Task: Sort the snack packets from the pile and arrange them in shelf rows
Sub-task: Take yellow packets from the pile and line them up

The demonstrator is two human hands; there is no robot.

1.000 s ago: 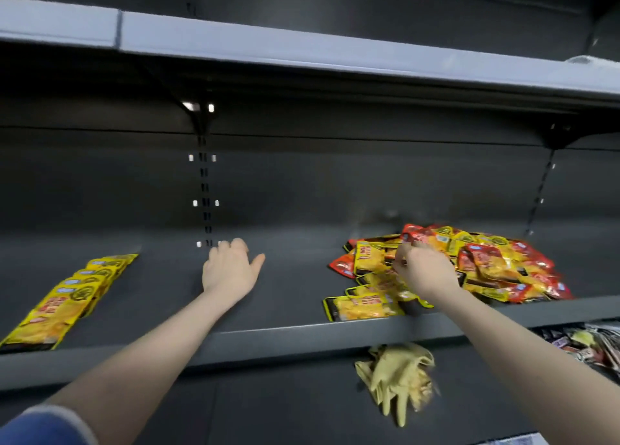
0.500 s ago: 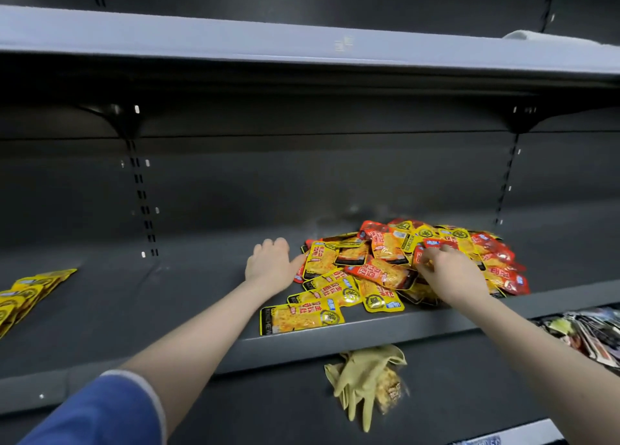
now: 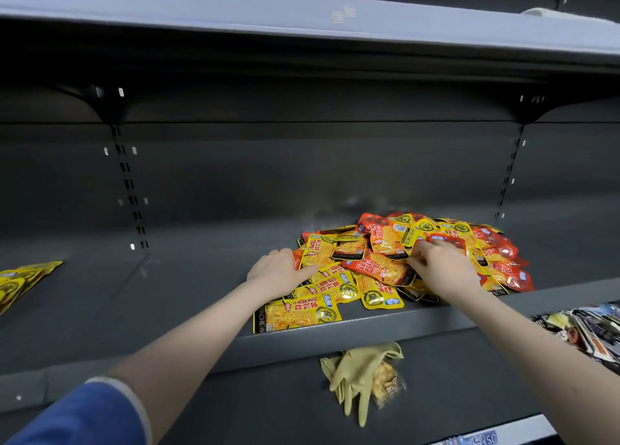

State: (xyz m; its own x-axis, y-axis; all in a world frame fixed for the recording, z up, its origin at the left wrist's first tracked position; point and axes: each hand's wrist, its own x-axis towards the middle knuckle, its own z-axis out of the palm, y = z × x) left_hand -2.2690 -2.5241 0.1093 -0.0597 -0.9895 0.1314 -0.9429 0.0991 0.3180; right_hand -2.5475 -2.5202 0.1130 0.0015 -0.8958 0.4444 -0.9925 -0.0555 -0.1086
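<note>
A pile of yellow and red snack packets (image 3: 385, 263) lies on the dark shelf (image 3: 188, 293), right of centre. My left hand (image 3: 278, 271) rests flat at the pile's left edge, its thumb touching a yellow packet (image 3: 317, 253). My right hand (image 3: 439, 270) lies on top of the pile with its fingertips curled among the packets near a red packet (image 3: 446, 239); whether it pinches one is hidden. A row of yellow packets (image 3: 20, 283) lies overlapped at the far left of the same shelf.
The shelf above (image 3: 302, 18) overhangs the work area. On the lower shelf lie a yellowish rubber glove (image 3: 359, 374) over a small clear bag, and mixed dark packets (image 3: 590, 330) at the right edge. Slotted uprights (image 3: 129, 182) run up the back panel.
My left hand moved right from the bare shelf to the pile's left edge. My right hand moved further right across the pile. The view swung right, sliding the yellow row toward the left edge.
</note>
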